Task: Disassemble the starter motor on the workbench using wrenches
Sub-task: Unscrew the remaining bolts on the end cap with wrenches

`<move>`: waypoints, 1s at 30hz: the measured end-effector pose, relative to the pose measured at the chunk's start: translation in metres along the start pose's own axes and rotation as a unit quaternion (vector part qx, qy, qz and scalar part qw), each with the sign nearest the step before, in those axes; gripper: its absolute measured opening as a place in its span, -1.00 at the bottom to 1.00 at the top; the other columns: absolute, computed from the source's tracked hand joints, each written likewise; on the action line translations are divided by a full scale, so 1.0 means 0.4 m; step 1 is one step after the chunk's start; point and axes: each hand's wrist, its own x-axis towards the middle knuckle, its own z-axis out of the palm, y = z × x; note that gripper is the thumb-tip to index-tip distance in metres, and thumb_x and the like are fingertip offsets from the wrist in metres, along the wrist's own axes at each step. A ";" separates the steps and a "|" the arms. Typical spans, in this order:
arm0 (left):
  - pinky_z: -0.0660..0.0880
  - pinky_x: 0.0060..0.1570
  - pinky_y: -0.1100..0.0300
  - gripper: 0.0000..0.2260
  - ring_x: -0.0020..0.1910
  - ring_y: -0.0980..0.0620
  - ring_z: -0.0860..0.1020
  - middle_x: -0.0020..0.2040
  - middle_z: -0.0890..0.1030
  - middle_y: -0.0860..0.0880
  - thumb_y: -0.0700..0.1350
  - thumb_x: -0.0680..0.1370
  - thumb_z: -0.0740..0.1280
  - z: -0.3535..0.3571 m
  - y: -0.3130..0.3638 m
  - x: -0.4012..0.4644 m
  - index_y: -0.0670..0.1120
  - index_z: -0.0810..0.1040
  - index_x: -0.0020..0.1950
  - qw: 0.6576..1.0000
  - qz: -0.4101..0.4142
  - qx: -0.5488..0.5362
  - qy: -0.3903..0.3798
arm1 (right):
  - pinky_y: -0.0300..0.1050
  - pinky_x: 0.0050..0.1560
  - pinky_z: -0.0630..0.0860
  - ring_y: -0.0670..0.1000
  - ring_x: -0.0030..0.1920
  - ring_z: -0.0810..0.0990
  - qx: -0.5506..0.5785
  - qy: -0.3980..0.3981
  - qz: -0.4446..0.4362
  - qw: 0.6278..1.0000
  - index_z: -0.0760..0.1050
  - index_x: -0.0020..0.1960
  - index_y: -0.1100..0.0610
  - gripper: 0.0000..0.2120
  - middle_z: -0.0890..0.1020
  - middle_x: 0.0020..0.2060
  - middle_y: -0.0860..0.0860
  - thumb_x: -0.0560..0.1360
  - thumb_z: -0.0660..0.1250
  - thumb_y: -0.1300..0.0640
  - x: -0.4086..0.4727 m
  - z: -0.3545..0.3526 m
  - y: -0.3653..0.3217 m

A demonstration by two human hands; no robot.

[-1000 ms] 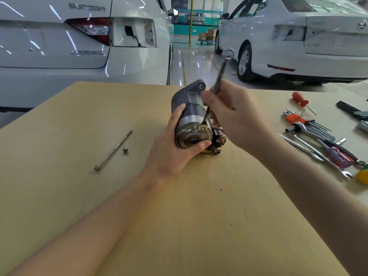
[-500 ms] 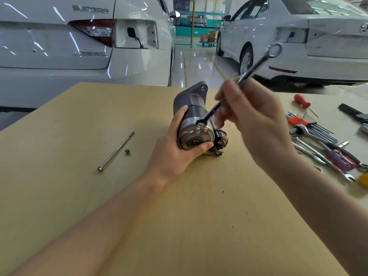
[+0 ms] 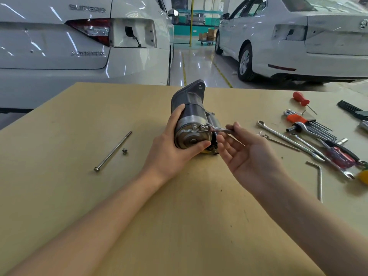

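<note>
The starter motor (image 3: 191,120) lies on the tan workbench (image 3: 179,226), its round metal end cap facing me. My left hand (image 3: 175,152) grips the end cap from the left, thumb under the cap face. A small silver wrench (image 3: 217,129) sits with its ring end on a bolt at the top right of the cap. My right hand (image 3: 245,154) is palm up just right of the motor, and its thumb and fingers pinch the wrench handle. A long through-bolt (image 3: 113,150) and a small screw (image 3: 124,151) lie on the bench to the left.
Several tools lie at the right: combination wrenches (image 3: 286,139), a hex key set (image 3: 306,124), a red screwdriver (image 3: 301,100), a bent hex key (image 3: 318,178). Two white cars stand beyond the bench's far edge.
My right hand swung the wrench down from pointing up and away to lying nearly level to the right, with the palm turned up. The left hand and motor stayed put.
</note>
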 end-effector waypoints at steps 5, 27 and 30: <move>0.40 0.00 0.55 -0.16 0.03 0.41 0.53 0.06 0.55 0.28 0.15 0.29 0.55 0.000 0.000 0.000 0.24 0.22 0.49 1.000 0.004 0.002 0.004 | -0.23 -0.38 0.60 0.01 -0.40 0.65 0.000 0.009 -0.003 1.000 0.49 -0.15 0.25 -0.83 0.64 -0.39 0.14 0.57 0.25 0.20 0.002 -0.001 0.004; 0.42 -0.01 0.53 -0.22 -0.01 0.41 0.55 0.03 0.60 0.29 0.08 0.33 0.56 0.002 0.000 -0.001 0.25 0.23 0.45 1.000 -0.020 -0.010 -0.008 | -0.05 -0.31 0.43 -0.04 -0.43 0.44 -0.642 -0.108 -0.343 0.677 0.54 -0.22 0.07 -0.84 0.50 -0.44 0.07 0.50 0.38 0.04 0.042 0.153 -0.034; 0.46 0.04 0.46 -0.18 0.00 0.37 0.57 0.07 0.62 0.22 0.08 0.33 0.56 0.000 -0.001 0.000 0.20 0.22 0.49 1.000 -0.020 -0.013 -0.012 | -0.11 -0.33 0.38 -0.04 -0.42 0.42 -0.684 -0.105 -0.354 0.629 0.52 -0.24 0.12 -0.78 0.50 -0.42 0.09 0.52 0.36 0.02 0.042 0.165 -0.035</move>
